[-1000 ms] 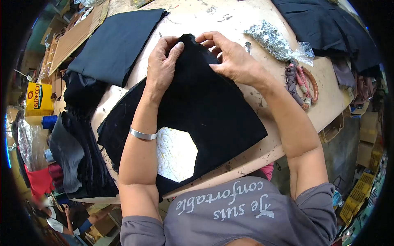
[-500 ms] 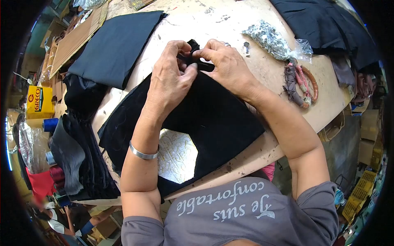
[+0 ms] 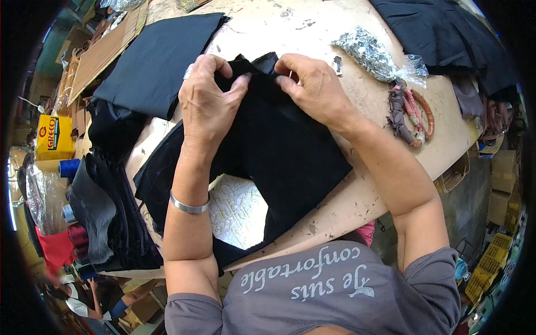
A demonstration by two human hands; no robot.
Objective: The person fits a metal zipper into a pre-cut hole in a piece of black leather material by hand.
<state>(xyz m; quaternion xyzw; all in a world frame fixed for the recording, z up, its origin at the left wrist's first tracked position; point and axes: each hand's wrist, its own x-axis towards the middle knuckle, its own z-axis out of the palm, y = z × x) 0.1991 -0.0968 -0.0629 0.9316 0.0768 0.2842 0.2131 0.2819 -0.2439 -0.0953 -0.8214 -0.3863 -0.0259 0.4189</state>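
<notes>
A piece of black fabric (image 3: 285,162) lies in front of me, its far edge lifted off the table. My left hand (image 3: 206,97) pinches that edge between thumb and fingers on the left. On the right, my right hand (image 3: 315,86) grips the same edge near an upturned corner. A stretch of the edge spans the gap between both hands. Beneath the near part of the fabric shows a white panel (image 3: 240,215) with a faint yellowish line pattern. More black layers spread out under my left forearm.
Dark cloth pieces (image 3: 162,61) lie at the left, beside corrugated cardboard (image 3: 109,53). A knotted plastic bag of small shiny pieces (image 3: 365,53) and wrapped ring-shaped handles (image 3: 410,114) rest at the right. Black fabric (image 3: 441,39) covers the far right. A person (image 3: 84,298) sits at lower left.
My hands have moved apart, the left one leftward and the right one slightly to the right. The folded fabric edge between them is now spread wider.
</notes>
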